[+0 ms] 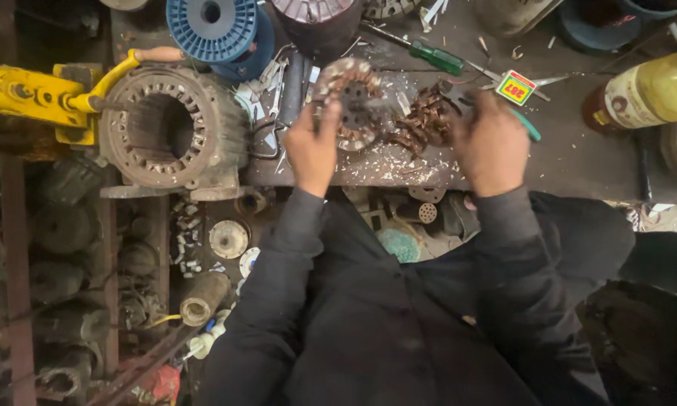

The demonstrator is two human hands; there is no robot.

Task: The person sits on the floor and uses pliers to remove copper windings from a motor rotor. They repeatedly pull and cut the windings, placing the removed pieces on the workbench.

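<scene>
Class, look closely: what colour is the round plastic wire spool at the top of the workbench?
The round plastic wire spool is blue, seen best in the head view.

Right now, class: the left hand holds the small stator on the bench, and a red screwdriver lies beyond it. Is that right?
Not quite. The head view shows the screwdriver has a green handle, not red. The left hand does hold the small stator on the bench.

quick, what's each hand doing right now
Left hand: gripping the round motor stator.
Right hand: closed on pliers by the copper wire.

Round stator (351, 101) flat beside tangled copper windings (422, 120)
</scene>
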